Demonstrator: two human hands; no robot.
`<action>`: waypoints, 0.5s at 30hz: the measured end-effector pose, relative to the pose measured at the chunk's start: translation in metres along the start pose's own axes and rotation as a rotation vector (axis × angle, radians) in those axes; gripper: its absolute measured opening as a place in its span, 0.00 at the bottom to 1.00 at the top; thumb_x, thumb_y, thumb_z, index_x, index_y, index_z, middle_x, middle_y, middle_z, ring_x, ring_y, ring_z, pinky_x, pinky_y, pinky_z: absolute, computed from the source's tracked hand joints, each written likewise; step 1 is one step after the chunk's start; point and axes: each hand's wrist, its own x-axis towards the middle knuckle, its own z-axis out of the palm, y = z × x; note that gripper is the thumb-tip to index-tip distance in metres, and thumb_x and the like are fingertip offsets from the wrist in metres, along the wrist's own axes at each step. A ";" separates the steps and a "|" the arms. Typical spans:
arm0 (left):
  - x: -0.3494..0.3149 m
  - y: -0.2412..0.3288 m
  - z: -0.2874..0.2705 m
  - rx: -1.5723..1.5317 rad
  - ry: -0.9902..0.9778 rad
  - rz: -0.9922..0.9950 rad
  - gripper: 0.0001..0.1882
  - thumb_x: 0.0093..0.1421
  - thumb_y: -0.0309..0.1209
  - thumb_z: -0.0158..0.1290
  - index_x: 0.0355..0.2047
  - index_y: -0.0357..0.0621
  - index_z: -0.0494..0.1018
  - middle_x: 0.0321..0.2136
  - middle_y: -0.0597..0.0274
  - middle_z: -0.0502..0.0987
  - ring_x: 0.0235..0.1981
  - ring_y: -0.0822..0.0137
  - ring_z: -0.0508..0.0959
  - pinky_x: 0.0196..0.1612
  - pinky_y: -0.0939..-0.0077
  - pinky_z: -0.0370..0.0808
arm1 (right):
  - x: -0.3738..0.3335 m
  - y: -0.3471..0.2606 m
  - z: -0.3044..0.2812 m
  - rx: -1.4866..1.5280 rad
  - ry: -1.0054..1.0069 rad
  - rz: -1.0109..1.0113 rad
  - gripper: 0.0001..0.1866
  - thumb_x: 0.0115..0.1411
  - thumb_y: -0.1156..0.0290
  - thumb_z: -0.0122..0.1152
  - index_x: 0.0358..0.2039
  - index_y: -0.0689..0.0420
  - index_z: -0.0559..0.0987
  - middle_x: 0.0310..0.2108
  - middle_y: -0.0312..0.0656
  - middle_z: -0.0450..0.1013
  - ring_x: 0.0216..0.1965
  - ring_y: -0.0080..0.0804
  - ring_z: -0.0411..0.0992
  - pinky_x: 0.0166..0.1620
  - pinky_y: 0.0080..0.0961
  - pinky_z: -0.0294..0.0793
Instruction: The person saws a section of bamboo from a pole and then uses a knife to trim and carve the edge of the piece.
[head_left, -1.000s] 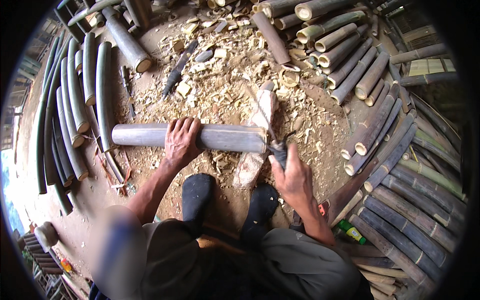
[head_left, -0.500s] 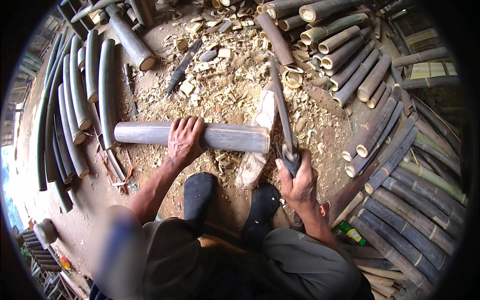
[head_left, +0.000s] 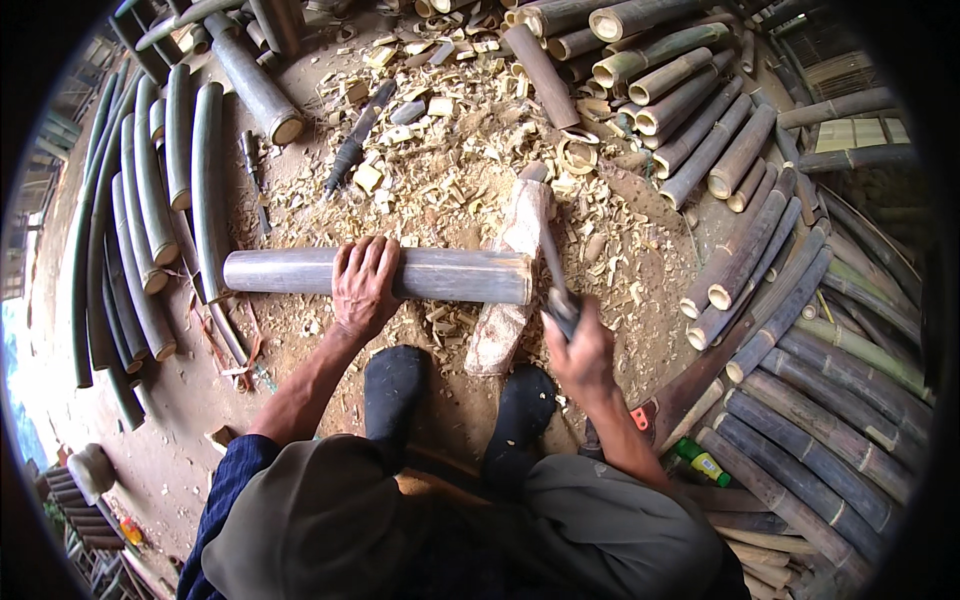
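Observation:
A length of grey bamboo [head_left: 455, 274] lies crosswise before me, its right end on a pale wooden block [head_left: 497, 335]. Wrapped over its middle from above, the fingers of my left hand [head_left: 364, 288] grip it. My right hand [head_left: 582, 352], slightly blurred, is closed round the dark handle of a long-bladed knife [head_left: 552, 250]. The blade points away from me, just beyond the bamboo's right end and over the block's right edge. Whether the blade touches the bamboo, I cannot tell.
Wood chips [head_left: 450, 190] cover the ground ahead. Among them lies another knife [head_left: 352, 150] with a wrapped handle; a narrow tool [head_left: 254, 180] is farther left. Bamboo lengths [head_left: 150, 210] lie at left, with stacked bamboo [head_left: 800, 420] at right near a green bottle [head_left: 702, 460]. My dark-covered feet [head_left: 397, 395] flank the block's near end.
My right hand has shifted slightly left and tilted the knife, so its blade looks shorter and its tip is nearer. The bamboo seems turned a little under my left hand, which keeps its grip.

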 end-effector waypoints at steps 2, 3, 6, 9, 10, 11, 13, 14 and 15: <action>0.004 0.005 -0.005 -0.063 -0.020 -0.020 0.34 0.47 0.35 0.69 0.56 0.42 0.73 0.54 0.51 0.78 0.59 0.52 0.75 0.65 0.48 0.67 | 0.011 0.016 0.010 -0.314 -0.179 0.213 0.19 0.70 0.62 0.59 0.52 0.63 0.68 0.29 0.61 0.78 0.28 0.59 0.81 0.28 0.49 0.78; 0.009 0.008 -0.007 -0.093 -0.025 -0.029 0.32 0.49 0.35 0.67 0.56 0.42 0.73 0.54 0.52 0.78 0.59 0.53 0.75 0.64 0.49 0.67 | 0.012 0.021 0.009 -0.378 -0.140 0.143 0.20 0.71 0.60 0.58 0.52 0.63 0.67 0.30 0.62 0.78 0.28 0.59 0.81 0.28 0.50 0.78; 0.001 0.002 -0.005 -0.031 -0.005 -0.035 0.27 0.54 0.31 0.62 0.55 0.42 0.73 0.54 0.52 0.78 0.59 0.53 0.75 0.65 0.49 0.66 | 0.015 -0.022 -0.004 -0.223 -0.122 0.133 0.18 0.69 0.65 0.61 0.50 0.62 0.67 0.28 0.61 0.77 0.28 0.60 0.80 0.28 0.50 0.78; -0.001 0.003 -0.009 -0.040 0.000 -0.042 0.30 0.50 0.29 0.63 0.55 0.42 0.73 0.54 0.51 0.78 0.58 0.51 0.76 0.65 0.49 0.66 | 0.016 -0.045 -0.016 -0.091 0.043 -0.066 0.17 0.68 0.65 0.62 0.48 0.62 0.70 0.26 0.57 0.76 0.24 0.58 0.79 0.25 0.46 0.77; -0.001 0.003 -0.009 -0.035 0.000 -0.047 0.32 0.48 0.28 0.65 0.56 0.41 0.73 0.54 0.51 0.78 0.58 0.50 0.76 0.65 0.48 0.67 | 0.012 -0.041 -0.014 -0.071 0.086 -0.149 0.17 0.68 0.65 0.63 0.47 0.63 0.70 0.26 0.56 0.76 0.24 0.58 0.79 0.26 0.46 0.77; 0.003 0.003 -0.008 -0.033 -0.002 -0.041 0.32 0.48 0.28 0.65 0.56 0.41 0.73 0.54 0.50 0.78 0.58 0.50 0.76 0.65 0.48 0.67 | 0.009 -0.032 -0.012 -0.057 0.139 -0.234 0.17 0.68 0.65 0.63 0.47 0.63 0.70 0.26 0.56 0.76 0.24 0.58 0.79 0.26 0.46 0.77; 0.006 0.006 -0.009 -0.033 -0.012 -0.026 0.33 0.47 0.29 0.66 0.56 0.41 0.73 0.54 0.50 0.78 0.58 0.50 0.76 0.65 0.48 0.67 | 0.015 0.008 0.008 -0.288 -0.206 0.269 0.17 0.68 0.62 0.61 0.46 0.62 0.70 0.31 0.62 0.78 0.31 0.61 0.80 0.33 0.52 0.79; 0.009 0.004 -0.009 -0.027 0.006 -0.020 0.34 0.45 0.28 0.67 0.56 0.41 0.73 0.54 0.50 0.78 0.57 0.50 0.77 0.64 0.48 0.67 | 0.017 0.023 0.007 -0.375 -0.228 0.293 0.18 0.69 0.60 0.60 0.46 0.63 0.69 0.33 0.64 0.78 0.33 0.64 0.80 0.35 0.54 0.79; 0.013 0.005 -0.008 -0.041 0.017 -0.019 0.34 0.45 0.28 0.67 0.56 0.41 0.73 0.54 0.49 0.78 0.57 0.50 0.77 0.64 0.48 0.67 | 0.017 0.037 0.002 -0.462 -0.248 0.318 0.20 0.69 0.58 0.59 0.46 0.63 0.69 0.34 0.65 0.79 0.35 0.66 0.79 0.37 0.57 0.78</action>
